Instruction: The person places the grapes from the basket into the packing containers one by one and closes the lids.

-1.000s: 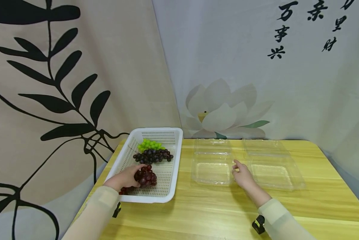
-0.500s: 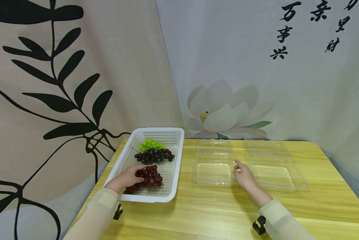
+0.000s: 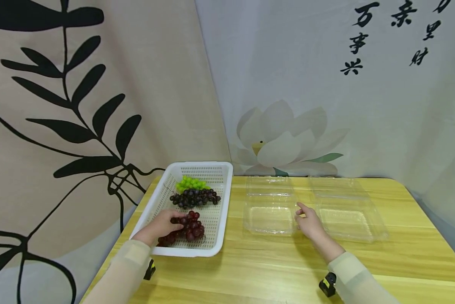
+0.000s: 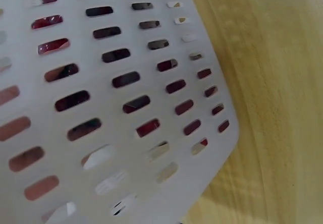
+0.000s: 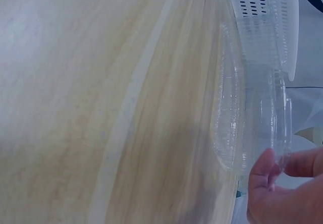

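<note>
A white slotted basket point(image 3: 216, 242) on the left of the wooden table holds a green grape bunch point(image 3: 190, 183), a dark purple bunch point(image 3: 194, 197) and a red bunch point(image 3: 191, 228). My left hand point(image 3: 171, 223) reaches into the basket's near end and grips the red bunch from the left. In the left wrist view only the basket wall point(image 4: 126, 133) shows, with red grapes behind its slots. My right hand point(image 3: 301, 215) pinches the right rim of an open clear clamshell box point(image 3: 269, 219). The right wrist view shows thumb and finger of that hand point(image 5: 282, 176) on the box rim point(image 5: 229, 108).
A second open clear clamshell box point(image 3: 345, 219) lies to the right of my right hand. The wooden table point(image 3: 269, 270) runs to its front and right edges. Printed cloth hangs close behind the table.
My left hand has shifted slightly on the red bunch, which has moved a little within the basket. My right hand has stayed at the box rim.
</note>
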A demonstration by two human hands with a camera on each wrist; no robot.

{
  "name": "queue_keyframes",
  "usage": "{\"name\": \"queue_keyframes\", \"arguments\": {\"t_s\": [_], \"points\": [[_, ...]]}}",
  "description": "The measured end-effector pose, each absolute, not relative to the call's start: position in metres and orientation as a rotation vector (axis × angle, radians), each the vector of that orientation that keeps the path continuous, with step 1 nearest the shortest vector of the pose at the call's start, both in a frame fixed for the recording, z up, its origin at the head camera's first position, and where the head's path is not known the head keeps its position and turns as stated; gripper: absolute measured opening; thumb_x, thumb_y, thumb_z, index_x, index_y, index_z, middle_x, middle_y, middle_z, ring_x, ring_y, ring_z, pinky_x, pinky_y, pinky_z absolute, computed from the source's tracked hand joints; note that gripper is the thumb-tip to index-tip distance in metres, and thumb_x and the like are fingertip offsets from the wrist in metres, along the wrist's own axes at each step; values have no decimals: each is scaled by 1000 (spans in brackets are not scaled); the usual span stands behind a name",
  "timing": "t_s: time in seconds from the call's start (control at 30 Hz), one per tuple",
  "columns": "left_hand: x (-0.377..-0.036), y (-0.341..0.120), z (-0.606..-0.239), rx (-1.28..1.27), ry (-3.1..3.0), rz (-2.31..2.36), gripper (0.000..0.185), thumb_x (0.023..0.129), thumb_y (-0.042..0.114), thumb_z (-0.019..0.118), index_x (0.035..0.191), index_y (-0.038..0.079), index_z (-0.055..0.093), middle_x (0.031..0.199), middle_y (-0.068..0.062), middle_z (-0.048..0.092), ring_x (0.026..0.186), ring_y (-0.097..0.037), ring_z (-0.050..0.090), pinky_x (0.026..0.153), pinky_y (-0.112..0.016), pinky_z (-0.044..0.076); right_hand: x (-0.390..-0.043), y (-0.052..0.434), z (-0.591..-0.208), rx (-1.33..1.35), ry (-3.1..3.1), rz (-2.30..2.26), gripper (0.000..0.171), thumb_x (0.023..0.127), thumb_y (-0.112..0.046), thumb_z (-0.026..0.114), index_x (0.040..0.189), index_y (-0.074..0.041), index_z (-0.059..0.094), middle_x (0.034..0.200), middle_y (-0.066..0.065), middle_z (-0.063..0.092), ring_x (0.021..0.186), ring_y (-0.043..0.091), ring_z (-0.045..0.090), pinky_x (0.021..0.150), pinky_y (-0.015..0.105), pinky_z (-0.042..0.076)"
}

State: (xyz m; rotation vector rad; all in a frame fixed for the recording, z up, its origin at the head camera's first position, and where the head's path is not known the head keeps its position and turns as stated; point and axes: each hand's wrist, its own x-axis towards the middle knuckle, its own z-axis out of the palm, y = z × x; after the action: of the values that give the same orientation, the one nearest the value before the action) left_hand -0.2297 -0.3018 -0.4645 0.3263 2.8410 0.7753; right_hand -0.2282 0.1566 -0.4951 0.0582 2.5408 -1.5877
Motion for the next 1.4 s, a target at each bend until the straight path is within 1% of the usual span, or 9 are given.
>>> {"name": "queue_keyframes", "arguments": {"t_s": [0.1,0.2,0.33,0.43,0.67,0.9,1.1,1.27,1.4], "points": [[-229,-301,-463,355,2864,765,30,86,9,68,116,6,68,119,-16,64,115,-39,54,95,-51,46,-229,156,-495,72,2514,-1614,56,94,2,45,145,9,24,112,20,42,66,11,43,63,26,52],[-227,-299,-459,329,2870,794,28,87,12,67,115,8,69,120,-15,63,115,-38,54,95,-50,47,-230,156,-495,86,2494,-1632,56,95,2,45,146,7,23,112,18,41,66,10,42,62,25,51],[-224,-295,-454,320,2884,818,28,87,13,67,115,10,68,122,-15,62,118,-38,53,96,-51,46,-230,157,-496,91,2473,-1654,56,95,3,44,146,7,23,111,17,41,66,10,41,63,25,51],[-225,-291,-451,360,2910,821,28,88,12,66,116,11,68,121,-13,62,115,-35,55,95,-48,48,-230,158,-496,94,2461,-1663,56,95,2,44,146,7,23,112,17,41,66,9,41,64,25,52],[-229,-285,-446,406,3013,800,26,88,8,65,114,7,69,113,-12,62,107,-32,57,90,-46,50,-230,158,-496,107,2426,-1696,56,95,2,45,147,6,22,111,16,42,63,6,40,62,22,50],[-229,-280,-439,442,3076,815,26,87,6,66,113,4,69,110,-13,62,104,-32,59,87,-43,52,-228,159,-494,134,2396,-1727,56,96,1,46,147,5,23,114,16,42,71,10,43,64,22,51],[-232,-274,-431,467,3140,830,28,87,6,66,115,4,68,114,-15,60,108,-34,57,88,-45,51,-226,160,-493,157,2378,-1752,55,96,0,46,147,5,24,116,18,42,75,13,44,65,23,50],[-233,-267,-421,476,3184,872,29,88,8,66,117,4,67,119,-17,58,109,-35,57,86,-45,52,-226,158,-493,177,2360,-1787,55,95,1,47,146,5,26,116,19,43,74,13,45,63,22,50],[-237,-260,-413,502,3185,942,30,88,8,66,117,4,67,120,-18,59,111,-35,56,89,-46,51,-226,160,-493,196,2364,-1793,55,96,1,46,146,4,26,117,19,43,73,14,45,62,22,49]]}}
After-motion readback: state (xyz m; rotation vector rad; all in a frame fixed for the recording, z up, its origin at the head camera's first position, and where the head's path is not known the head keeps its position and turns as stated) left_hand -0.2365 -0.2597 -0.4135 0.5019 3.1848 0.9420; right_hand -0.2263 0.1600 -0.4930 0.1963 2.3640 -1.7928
